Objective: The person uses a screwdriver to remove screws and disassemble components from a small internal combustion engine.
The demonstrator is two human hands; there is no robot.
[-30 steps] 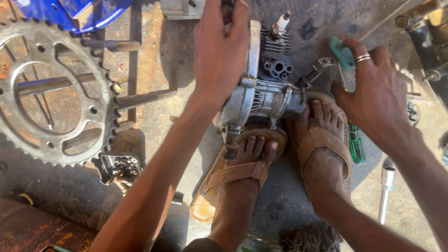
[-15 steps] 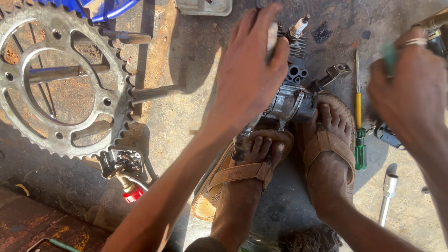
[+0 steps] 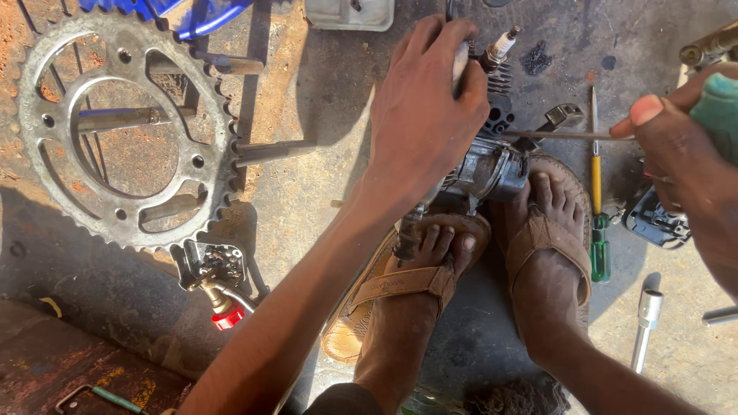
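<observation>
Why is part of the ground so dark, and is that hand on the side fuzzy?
Head view: hard sunlight lights the sprocket and ground, while the left hand and its arm throw dark shadows. The right hand, close at the edge, looks soft and blurred. The small engine stays fairly sharp.

We see no packages, labels, signs or screens here; only bare metal parts, tools and sandalled feet lie on the stained concrete floor around our two hands.
</observation>
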